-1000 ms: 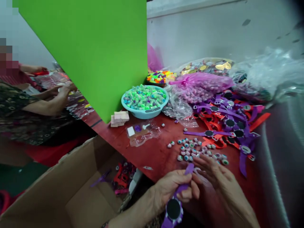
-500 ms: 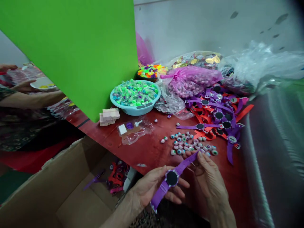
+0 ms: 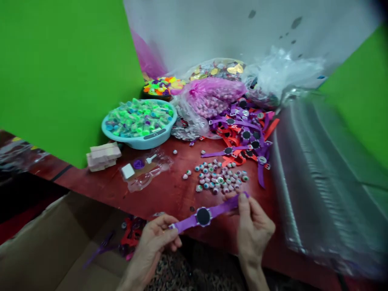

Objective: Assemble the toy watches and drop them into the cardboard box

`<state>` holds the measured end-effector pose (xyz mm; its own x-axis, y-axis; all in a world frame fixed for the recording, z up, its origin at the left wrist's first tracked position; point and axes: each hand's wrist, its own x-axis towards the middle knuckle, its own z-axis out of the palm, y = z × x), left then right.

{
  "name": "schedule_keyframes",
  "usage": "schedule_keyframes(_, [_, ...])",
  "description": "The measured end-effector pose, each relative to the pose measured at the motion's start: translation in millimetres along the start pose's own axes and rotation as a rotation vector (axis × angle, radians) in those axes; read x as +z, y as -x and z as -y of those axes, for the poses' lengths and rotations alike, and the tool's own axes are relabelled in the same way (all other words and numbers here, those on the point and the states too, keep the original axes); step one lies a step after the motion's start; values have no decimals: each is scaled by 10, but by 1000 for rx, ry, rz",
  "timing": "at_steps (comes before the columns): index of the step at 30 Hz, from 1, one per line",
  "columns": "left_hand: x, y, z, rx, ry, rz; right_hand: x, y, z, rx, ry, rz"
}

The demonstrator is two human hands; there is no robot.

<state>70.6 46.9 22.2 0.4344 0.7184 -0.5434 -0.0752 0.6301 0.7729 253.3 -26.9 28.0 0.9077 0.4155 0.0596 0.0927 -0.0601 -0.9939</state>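
Note:
A purple toy watch (image 3: 203,216) with a round dark face is stretched between my two hands above the table's front edge. My left hand (image 3: 156,242) pinches its buckle end. At the other end, my right hand (image 3: 253,226) grips the strap tip between thumb and fingers. Just beyond the watch lie loose eyeball toys (image 3: 220,178) in a spread-out cluster. Behind them on the right is a heap of purple and red toy watches (image 3: 247,135). More of these watches (image 3: 130,238) lie inside the cardboard box (image 3: 36,250) at lower left.
A blue basin (image 3: 142,141) full of small green-capped tubes stands left on the red table (image 3: 176,194). Near it are a clear plastic tray (image 3: 142,184) and a stack of pale cards (image 3: 104,155). Filled bags (image 3: 212,97) line the back; translucent sheeting (image 3: 321,182) stands right.
My left hand has moved from under the watch face to the buckle end, and the watch is now stretched out more level. The view has turned to the right.

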Motion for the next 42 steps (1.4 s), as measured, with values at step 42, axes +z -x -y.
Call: schedule_keyframes(42, [304, 138, 264, 651, -495, 6, -105, 586, -159, 720, -479, 587])
